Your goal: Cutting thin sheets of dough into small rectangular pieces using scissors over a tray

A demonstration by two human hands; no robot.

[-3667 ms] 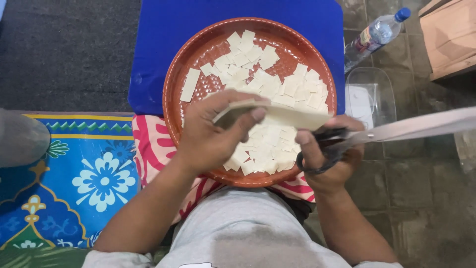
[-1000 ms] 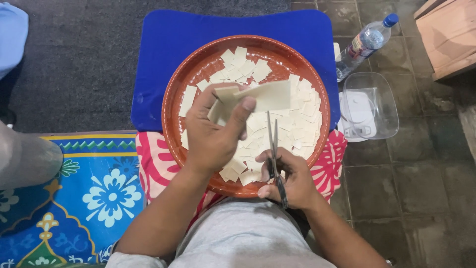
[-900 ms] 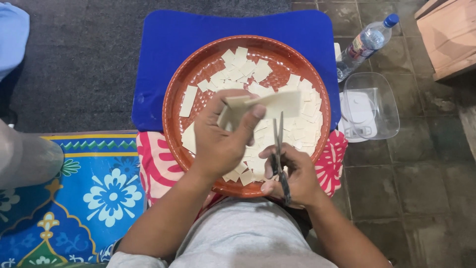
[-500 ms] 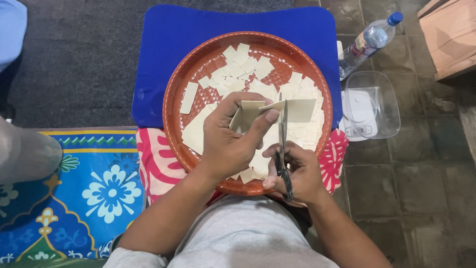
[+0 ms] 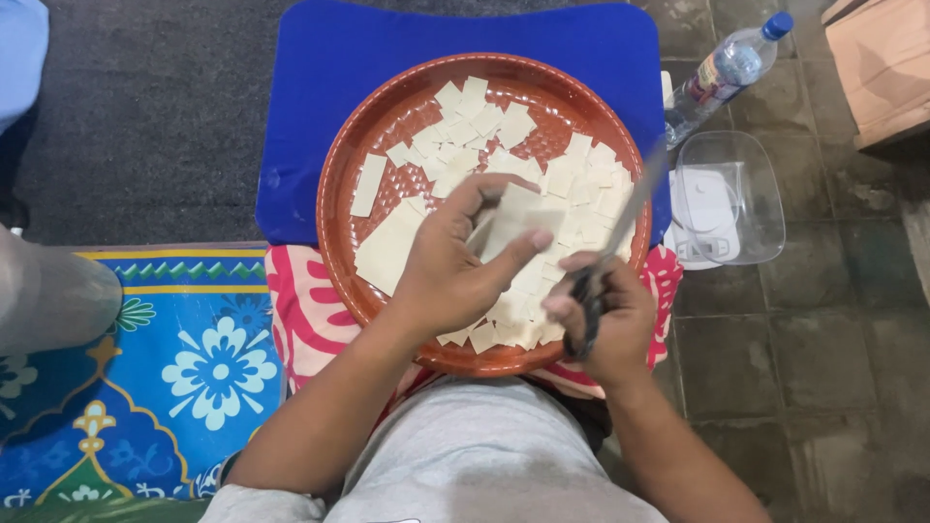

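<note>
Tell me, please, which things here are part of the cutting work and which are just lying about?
In use:
left hand holding a pale sheet
right hand holding scissors
round tray with cut squares

Lying about:
water bottle
clear container
blue mat
cardboard box

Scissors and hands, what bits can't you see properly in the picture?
- Scissors, head view: blades smeared by motion blur, so open or closed is unclear; handles hidden inside the right hand.
- Strip in the left hand: its lower end is covered by the fingers.
- Tray: its near rim is hidden behind both hands.
- Bottle: label too small to make out.
</note>
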